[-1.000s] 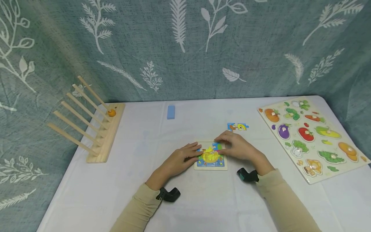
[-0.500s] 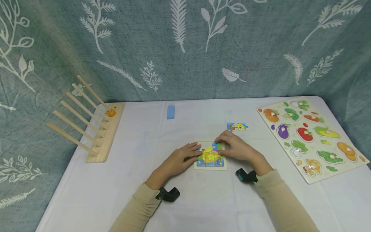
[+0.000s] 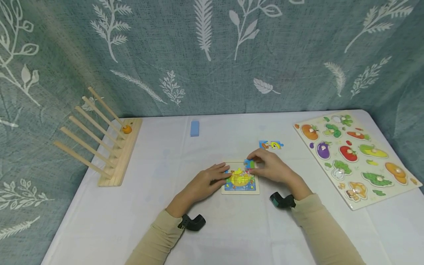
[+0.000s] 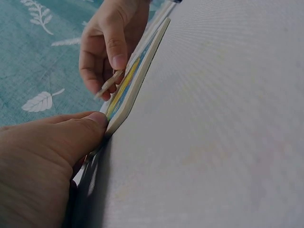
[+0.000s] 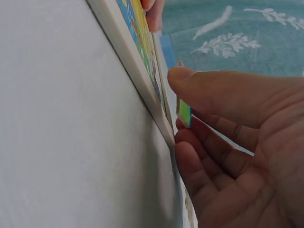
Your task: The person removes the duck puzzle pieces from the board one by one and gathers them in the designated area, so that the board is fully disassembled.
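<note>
Right hand: the right hand [image 3: 272,170] pinches a green-and-blue jigsaw piece [image 3: 250,164] between thumb and fingers and holds it tilted over the upper right corner of the puzzle tray [image 3: 240,191].
Jigsaw piece: in the right wrist view the jigsaw piece [image 5: 184,112] stands on edge against the tray, lifted and not lying flat in its slot.
Left hand: the left hand [image 3: 204,183] lies with straight fingers pressed on the left side of the tray; in the left wrist view the thumb [image 4: 71,135] meets the tray's near corner.
Puzzle tray: it lies flat on the white tablecloth [image 3: 155,162] at the middle of the table, most of its duck picture already filled in.
Risk, misfit: the piece may jam, I judge, if it comes down tilted or turned, since its tabs must meet the neighbours' notches exactly.
Risk, neighbours: pressing a skewed piece could lever up the seated pieces beside it, which sit loosely in the shallow frame.
Risk, tray slip: the tray could slide on the smooth cloth if the left hand eases off while the right pushes sideways.
Risk, drop: the pinch takes only an edge of the thin piece, so it could slip out and fall onto the picture.
Loose piece: another jigsaw piece [image 3: 271,144] lies on the cloth beyond the right hand, apart from the tray.
Surroundings: a vegetable peg puzzle [image 3: 356,158] lies far right, a wooden dowel rack [image 3: 109,141] far left, a blue block [image 3: 194,128] behind.
</note>
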Action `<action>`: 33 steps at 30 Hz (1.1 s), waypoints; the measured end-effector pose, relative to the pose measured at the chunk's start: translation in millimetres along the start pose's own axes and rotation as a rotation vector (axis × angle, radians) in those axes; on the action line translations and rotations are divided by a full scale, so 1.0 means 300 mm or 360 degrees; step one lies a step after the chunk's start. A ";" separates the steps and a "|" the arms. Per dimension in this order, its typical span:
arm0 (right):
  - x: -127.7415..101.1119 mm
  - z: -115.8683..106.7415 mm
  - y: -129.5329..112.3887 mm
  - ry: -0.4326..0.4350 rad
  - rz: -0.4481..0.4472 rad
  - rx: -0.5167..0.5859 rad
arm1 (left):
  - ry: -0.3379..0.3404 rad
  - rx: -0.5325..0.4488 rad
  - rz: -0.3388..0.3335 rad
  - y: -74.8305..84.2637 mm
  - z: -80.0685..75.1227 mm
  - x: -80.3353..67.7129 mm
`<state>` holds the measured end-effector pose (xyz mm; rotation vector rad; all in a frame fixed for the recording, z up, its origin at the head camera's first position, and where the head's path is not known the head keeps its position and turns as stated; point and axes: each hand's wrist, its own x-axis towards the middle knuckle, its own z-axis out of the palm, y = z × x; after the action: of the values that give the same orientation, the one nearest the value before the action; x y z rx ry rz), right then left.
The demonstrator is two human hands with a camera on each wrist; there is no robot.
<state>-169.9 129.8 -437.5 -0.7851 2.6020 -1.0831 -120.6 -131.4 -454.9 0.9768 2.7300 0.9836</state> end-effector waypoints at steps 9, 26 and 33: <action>-0.010 -0.057 0.033 0.0150 0.0096 -0.0008 | 0.0008 -0.0004 -0.0006 0.000 -0.001 -0.002; -0.098 -0.226 0.178 0.0419 0.0450 -0.0107 | 0.0001 -0.0003 -0.0023 0.001 -0.006 -0.006; -0.108 -0.233 0.194 0.0404 0.0493 -0.0255 | 0.0011 -0.0013 -0.0001 0.002 -0.002 -0.004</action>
<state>-192.8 223.2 -429.6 -0.2686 2.9228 -0.9444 -119.7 -132.0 -454.3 0.9733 2.7298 0.9989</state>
